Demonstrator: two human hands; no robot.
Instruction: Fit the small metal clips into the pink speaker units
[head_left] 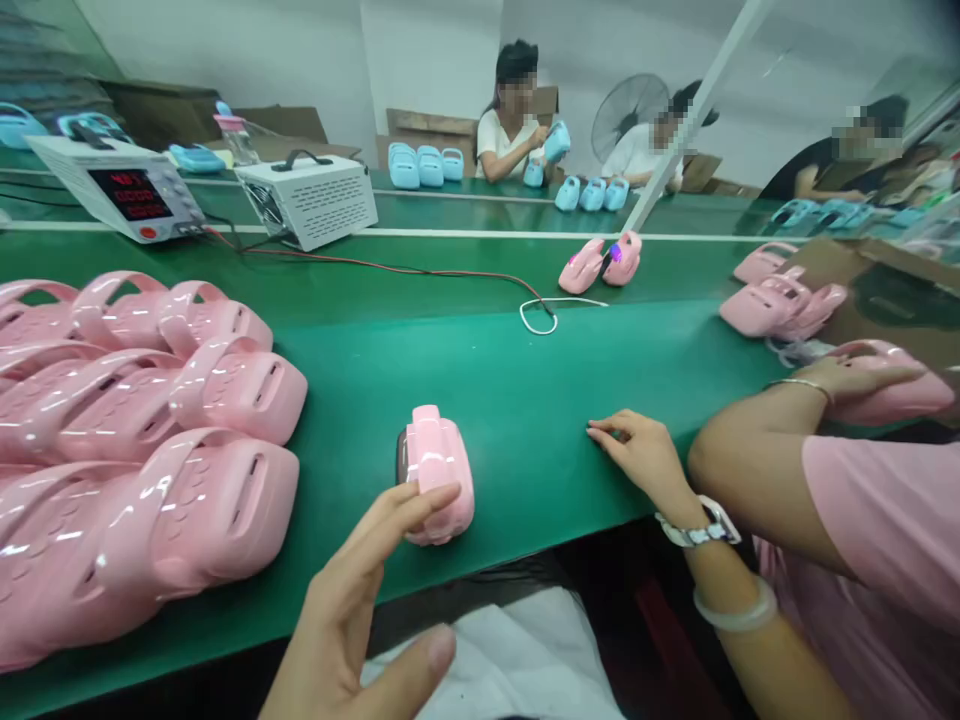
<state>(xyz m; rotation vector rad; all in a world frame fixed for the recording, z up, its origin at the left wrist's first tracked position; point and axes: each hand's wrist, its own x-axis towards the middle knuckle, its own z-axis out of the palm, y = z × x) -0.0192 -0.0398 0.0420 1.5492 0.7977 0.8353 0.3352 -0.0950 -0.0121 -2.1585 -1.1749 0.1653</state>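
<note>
A small pink plastic device with a looped handle (442,450) stands on the green bench in front of me, its dark face turned left. My left hand (352,590) is open beside it; the fingertips reach its near side and seem to touch it, with the thumb held apart. To the right, my right hand (641,455), with a watch on its wrist, rests at the bench with loosely bent fingers. I see no object in it. Several more pink handled devices (232,500) stand in rows at the left, slots facing right.
A power supply with red digits (131,195) and a white vented box (311,200) stand behind. A red-and-black cable (420,270) ends near a white loop. Two pink devices (604,262) show purple light. At right, a co-worker's hand (840,378) touches another beside a cardboard box (885,290).
</note>
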